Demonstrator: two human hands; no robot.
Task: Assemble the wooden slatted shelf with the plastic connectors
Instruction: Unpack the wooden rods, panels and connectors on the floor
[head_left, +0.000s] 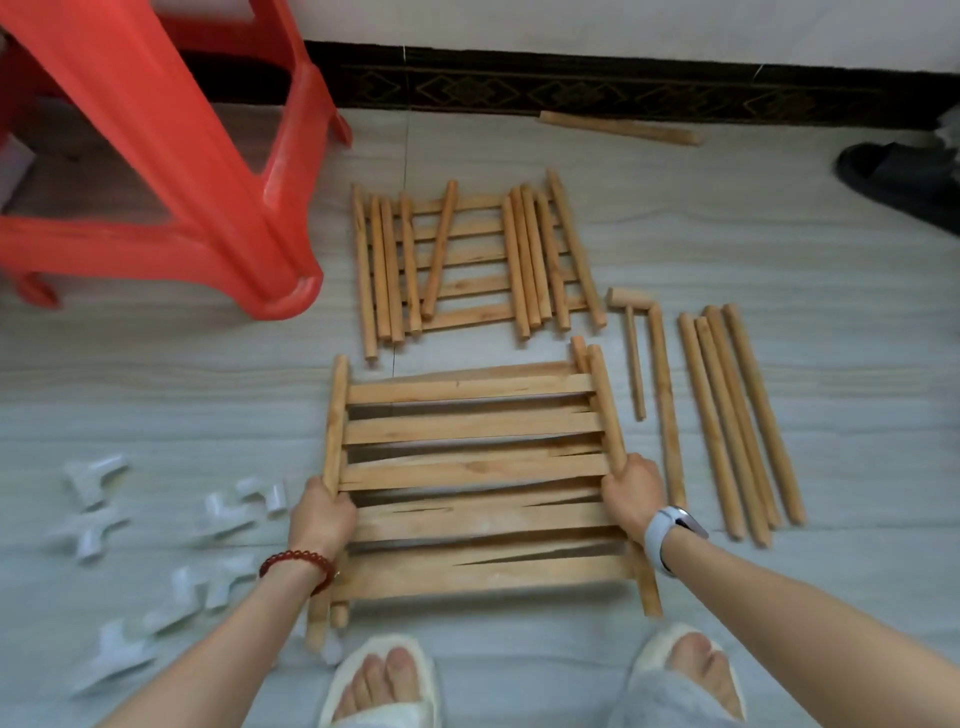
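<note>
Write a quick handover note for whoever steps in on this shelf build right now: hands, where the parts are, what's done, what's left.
Left hand grips the left rail, right hand the right rail, of the near slatted panels, stacked unevenly on the floor.
Another slatted panel lies beyond, loose dowels on top.
Long dowels and a small wooden mallet lie to the right.
White plastic connectors are scattered left, none fitted.
Done: parts laid out only.
Left: all the joining.

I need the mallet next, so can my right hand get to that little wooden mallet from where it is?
Probably yes, once freed. The right hand grips the slatted panel's side rail; the wooden mallet lies on open floor just beyond it, nothing between.
</note>
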